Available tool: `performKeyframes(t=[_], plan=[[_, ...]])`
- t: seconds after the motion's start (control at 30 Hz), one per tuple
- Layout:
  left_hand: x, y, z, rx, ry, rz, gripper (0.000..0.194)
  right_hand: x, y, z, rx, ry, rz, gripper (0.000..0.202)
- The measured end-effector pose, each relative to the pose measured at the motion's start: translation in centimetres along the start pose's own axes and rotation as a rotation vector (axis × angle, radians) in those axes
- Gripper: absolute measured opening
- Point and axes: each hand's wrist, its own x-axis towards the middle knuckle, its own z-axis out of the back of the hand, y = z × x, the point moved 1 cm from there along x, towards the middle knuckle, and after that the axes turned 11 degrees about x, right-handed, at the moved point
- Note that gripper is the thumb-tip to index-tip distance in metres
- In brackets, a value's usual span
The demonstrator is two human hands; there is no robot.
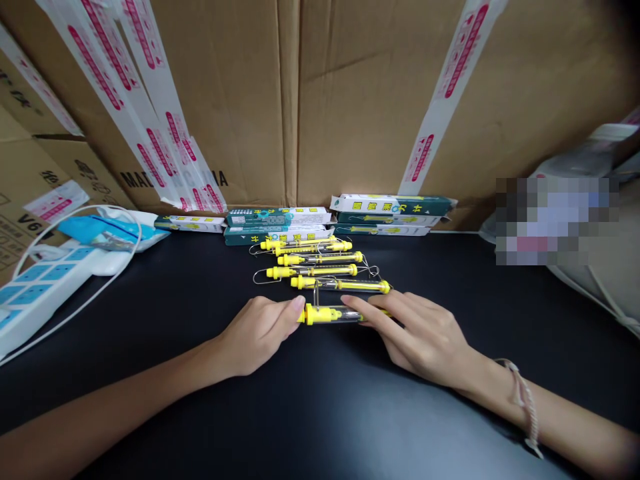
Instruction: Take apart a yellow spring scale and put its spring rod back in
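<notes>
Two hands meet at one spring scale (330, 314), the nearest of a row on the black table (320, 413). The left hand (257, 333) lies knuckles up, its fingertips closed against the scale's yellow cap from the 9 o'clock side. The right hand (420, 333) covers the other end from 3 o'clock, fingers laid over the clear tube and pinching it lightly. That scale lies flat, crosswise, at table centre. At 12 o'clock from it lie five more scales (320, 263), side by side, with wire hooks at their ends. Beyond those, flat boxes (385, 213) sit against a cardboard wall (350, 100). A power strip (35, 280) with white cord lies at 9 o'clock, well apart. A bracelet (525, 407) circles the right wrist.
</notes>
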Motion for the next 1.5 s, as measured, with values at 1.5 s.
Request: performKeyframes(t=[1.5], plan=[[-0.17, 0.27, -0.31, 0.055, -0.171, -0.031, 0.045, 0.28, 0.18, 0.08, 0.004, -0.008, 0.045, 0.043]])
